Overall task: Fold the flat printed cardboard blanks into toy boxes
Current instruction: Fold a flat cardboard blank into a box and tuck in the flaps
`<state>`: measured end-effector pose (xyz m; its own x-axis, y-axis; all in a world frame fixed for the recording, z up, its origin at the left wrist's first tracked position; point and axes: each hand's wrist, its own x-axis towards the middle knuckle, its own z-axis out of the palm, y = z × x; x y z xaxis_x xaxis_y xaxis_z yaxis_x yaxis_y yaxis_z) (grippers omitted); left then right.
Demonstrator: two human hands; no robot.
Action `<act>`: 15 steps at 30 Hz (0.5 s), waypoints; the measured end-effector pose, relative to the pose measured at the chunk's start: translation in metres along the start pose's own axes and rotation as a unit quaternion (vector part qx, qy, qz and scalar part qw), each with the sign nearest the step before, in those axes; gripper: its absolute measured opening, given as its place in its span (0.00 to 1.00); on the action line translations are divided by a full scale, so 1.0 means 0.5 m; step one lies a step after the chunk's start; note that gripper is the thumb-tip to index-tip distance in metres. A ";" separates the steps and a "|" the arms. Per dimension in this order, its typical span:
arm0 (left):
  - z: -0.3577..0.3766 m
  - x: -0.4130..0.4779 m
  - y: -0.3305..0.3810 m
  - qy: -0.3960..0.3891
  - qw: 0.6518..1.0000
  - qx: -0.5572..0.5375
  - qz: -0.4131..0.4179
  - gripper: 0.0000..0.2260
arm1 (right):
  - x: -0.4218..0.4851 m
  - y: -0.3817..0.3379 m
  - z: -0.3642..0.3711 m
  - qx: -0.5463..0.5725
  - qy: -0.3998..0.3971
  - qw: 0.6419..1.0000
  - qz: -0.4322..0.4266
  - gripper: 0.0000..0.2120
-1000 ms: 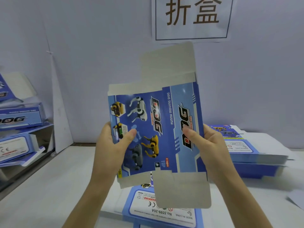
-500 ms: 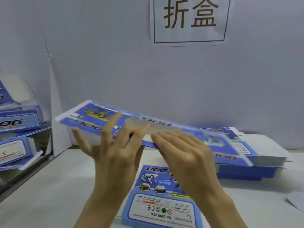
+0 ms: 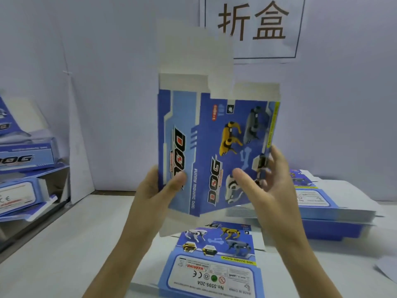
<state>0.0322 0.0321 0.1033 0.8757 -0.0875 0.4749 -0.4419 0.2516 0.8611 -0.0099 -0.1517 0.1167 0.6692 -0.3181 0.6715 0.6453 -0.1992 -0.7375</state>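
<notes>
Change since half a second ago: the cardboard blank (image 3: 206, 147), then tipped almost level under both spread hands, now stands upright again, printed side toward the camera. Against a second ago it is turned round, with the narrow "DOG" panel now at the left and the dog pictures at the right.

Item: cardboard blank, held in the air above the counter (image 3: 75, 244), plain top flap (image 3: 193, 52) uppermost and a crease showing between the two printed panels.

Left hand (image 3: 154, 194): grip closed on the blank's lower left edge, thumb (image 3: 178, 179) pressed on the printed face and the fingers hidden behind.

Right hand (image 3: 272, 186): grip on the right edge, thumb tip (image 3: 239, 174) on the printed face, fingers (image 3: 277, 160) curled loosely round the edge.

Beneath, near: one flat blank (image 3: 214, 265) lying printed side up on the counter.

Right, farther: stack of flat blanks (image 3: 335, 203).

Far left: folded boxes (image 3: 25, 155), piled.

Wall: paper sign (image 3: 253, 26) with two large characters.
</notes>
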 end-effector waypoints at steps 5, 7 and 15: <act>0.008 -0.003 -0.002 -0.048 0.993 0.096 0.044 0.42 | 0.007 0.017 -0.012 -0.011 -0.003 1.000 0.029 0.21; 0.001 -0.001 -0.012 -0.040 0.988 0.131 0.077 0.41 | 0.013 0.011 -0.013 0.036 -0.022 0.998 0.052 0.13; -0.018 0.000 -0.004 -0.121 0.945 0.246 0.176 0.33 | 0.017 0.007 -0.037 0.268 -0.132 0.937 0.184 0.22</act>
<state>0.0347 0.0405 0.0999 0.6131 -0.3144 0.7248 -0.7873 -0.1666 0.5937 -0.0088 -0.1722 0.1183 0.9045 -0.0198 0.4260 0.3986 0.3946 -0.8279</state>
